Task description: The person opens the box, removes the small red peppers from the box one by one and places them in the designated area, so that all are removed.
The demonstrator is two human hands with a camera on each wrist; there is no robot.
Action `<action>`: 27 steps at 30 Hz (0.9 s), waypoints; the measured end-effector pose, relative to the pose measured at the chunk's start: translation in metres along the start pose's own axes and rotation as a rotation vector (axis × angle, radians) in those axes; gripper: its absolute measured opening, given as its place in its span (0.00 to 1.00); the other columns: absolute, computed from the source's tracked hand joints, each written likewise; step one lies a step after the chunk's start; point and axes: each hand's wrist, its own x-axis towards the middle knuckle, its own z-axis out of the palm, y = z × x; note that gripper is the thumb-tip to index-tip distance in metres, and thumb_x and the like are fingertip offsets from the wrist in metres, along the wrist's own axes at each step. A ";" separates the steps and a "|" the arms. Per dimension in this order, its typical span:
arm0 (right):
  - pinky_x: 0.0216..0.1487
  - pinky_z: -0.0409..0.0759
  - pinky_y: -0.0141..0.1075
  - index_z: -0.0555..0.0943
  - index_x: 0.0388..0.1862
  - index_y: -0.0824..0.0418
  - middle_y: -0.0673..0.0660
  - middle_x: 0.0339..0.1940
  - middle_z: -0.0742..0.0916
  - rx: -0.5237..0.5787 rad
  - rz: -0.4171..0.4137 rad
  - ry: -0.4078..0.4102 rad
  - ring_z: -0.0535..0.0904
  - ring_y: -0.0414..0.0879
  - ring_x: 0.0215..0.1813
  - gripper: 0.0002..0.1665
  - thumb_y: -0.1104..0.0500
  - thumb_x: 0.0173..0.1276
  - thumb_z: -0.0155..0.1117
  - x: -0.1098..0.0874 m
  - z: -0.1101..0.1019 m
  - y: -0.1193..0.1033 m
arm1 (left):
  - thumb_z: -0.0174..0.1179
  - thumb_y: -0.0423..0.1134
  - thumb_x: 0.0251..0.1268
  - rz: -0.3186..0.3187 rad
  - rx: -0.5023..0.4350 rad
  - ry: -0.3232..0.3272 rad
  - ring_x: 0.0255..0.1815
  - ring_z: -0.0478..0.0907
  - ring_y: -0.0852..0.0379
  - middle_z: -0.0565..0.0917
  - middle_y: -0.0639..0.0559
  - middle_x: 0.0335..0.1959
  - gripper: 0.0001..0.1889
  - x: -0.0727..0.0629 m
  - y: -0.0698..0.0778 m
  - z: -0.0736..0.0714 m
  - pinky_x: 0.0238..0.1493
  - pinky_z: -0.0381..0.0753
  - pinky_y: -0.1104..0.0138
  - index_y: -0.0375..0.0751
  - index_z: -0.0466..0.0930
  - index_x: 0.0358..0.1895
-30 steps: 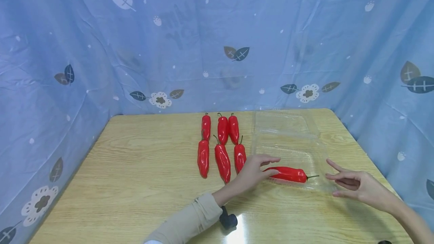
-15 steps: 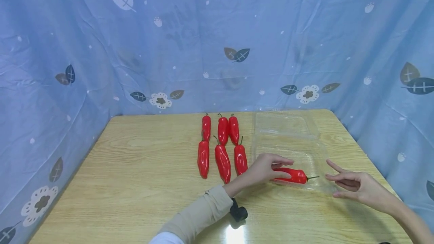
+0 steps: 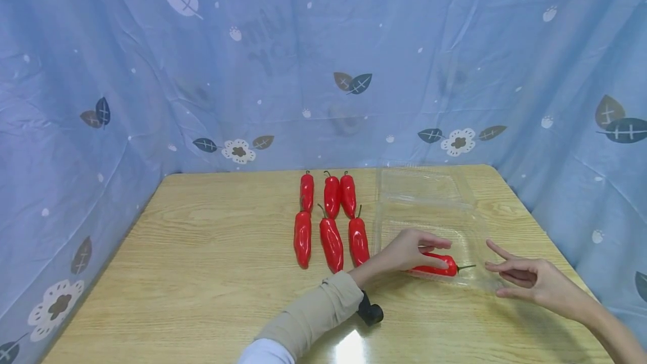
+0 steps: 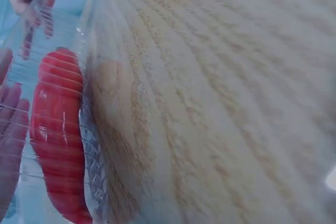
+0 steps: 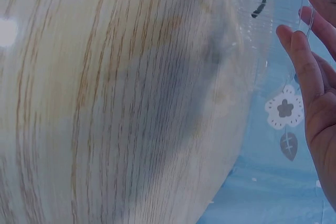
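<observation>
A clear plastic clamshell box point(image 3: 477, 240) lies with its lid spread toward the back of the table. Inside its near tray rests one red pepper point(image 3: 451, 267) with a green stem, lying crosswise. My left hand point(image 3: 411, 249) is over this pepper, thumb on the near side and fingers on the far side, covering its middle. In the left wrist view the left fingers point(image 4: 13, 129) lie straight beside the pepper, a gap between them. At the box's right side, my right hand point(image 3: 536, 280) has loosely bent fingers, fingertips right at the clear edge.
Several red peppers point(image 3: 331, 243) lie in two rows left of the box. A black object point(image 3: 370, 310) shows at the left wrist. The wooden table point(image 3: 202, 268) is enclosed by a blue patterned curtain point(image 3: 283, 72).
My left hand has moved right along the pepper, toward its stem, covering more of it. The pepper, the box and my right hand have stayed in place.
</observation>
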 end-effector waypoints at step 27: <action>0.48 0.80 0.30 0.78 0.49 0.78 0.34 0.71 0.66 0.028 -0.016 0.005 0.74 0.32 0.60 0.19 0.78 0.56 0.64 0.000 0.001 0.002 | 0.69 0.44 0.58 0.117 0.479 -0.220 0.42 0.71 0.75 0.81 0.63 0.53 0.24 0.026 -0.008 0.011 0.39 0.66 0.87 0.55 0.80 0.59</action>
